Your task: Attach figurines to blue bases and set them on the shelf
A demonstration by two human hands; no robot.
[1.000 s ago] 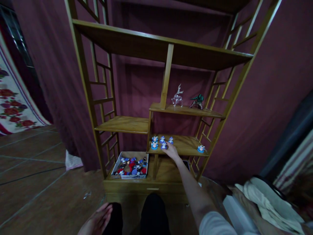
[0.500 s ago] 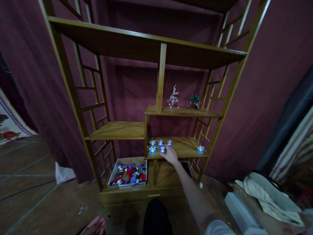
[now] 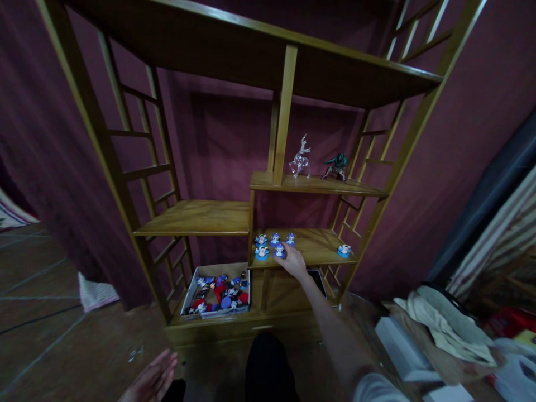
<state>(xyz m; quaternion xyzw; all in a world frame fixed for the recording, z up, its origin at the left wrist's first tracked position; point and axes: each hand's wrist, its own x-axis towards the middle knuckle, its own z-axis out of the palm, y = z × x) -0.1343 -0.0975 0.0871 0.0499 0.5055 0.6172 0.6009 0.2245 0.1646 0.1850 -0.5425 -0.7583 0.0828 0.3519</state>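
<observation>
My right hand (image 3: 294, 262) reaches to the lower right shelf (image 3: 314, 251), with thumb and fingers closed on a small purple figurine (image 3: 279, 252) at the front of it. Beside that figurine on the left stands a blue-based figurine (image 3: 262, 253). Behind them are another blue-based figurine (image 3: 261, 240) and two purple ones, the left (image 3: 274, 239) and the right (image 3: 290, 239). Apart from these, one more blue-based figurine (image 3: 344, 250) stands near the shelf's right end. Low at the bottom left, my left hand (image 3: 153, 377) is open, fingers stretched out, touching nothing visible.
A shallow box (image 3: 189, 293) of mixed figurines sits at the bottom left of the wooden unit. On the shelf above stand a clear deer figure (image 3: 300, 161) and a dark green figure (image 3: 336, 166). A dark phone-like slab (image 3: 318, 282) is partly behind my forearm. Clothes (image 3: 444, 324) lie at right.
The view has moved nearer to the unit. My right hand remains at the same purple figurine, which shows little or no shift. My left hand has come further into view, its fingers more stretched out.
</observation>
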